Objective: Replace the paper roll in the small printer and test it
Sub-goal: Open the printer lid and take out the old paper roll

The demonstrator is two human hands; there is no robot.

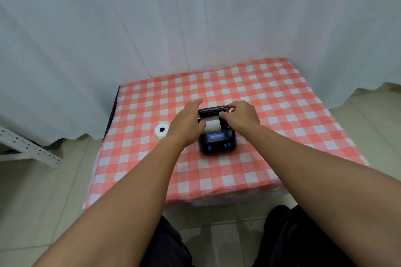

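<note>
At the far left, a white perforated metal rack [28, 147] pokes in by the floor, cut off by the frame edge. Next comes the tabletop [282, 115], covered in a red-and-white checked cloth, with a pale curtain [152, 17] hanging behind it.

On the cloth, a spare paper roll [161, 130] stands on its flat end, dark core hole facing up, its right edge hidden behind the left hand's wrist. It sits just to the left of the printer, apart from it.

The left hand [186, 123] lies against the printer's left side, fingers stretched loosely forward past the raised lid; whether it grips the casing I cannot tell, since the palm side is hidden.

The small black printer [217, 138] sits near the middle of the tabletop, its lit display and blue buttons facing the person. Its lid [212, 110] is flipped up at the far end, and the open bay holds a white paper roll [211, 125], lying on its side with its long axis running left to right. The roll's ends are hidden by the bay walls and the hands.

The right hand [239, 114] is pinched narrow on the lid's right end, thumb in front and fingers curled over the top edge.

Below, dark trouser knees [303, 234] show over a tiled floor [43, 191].
</note>
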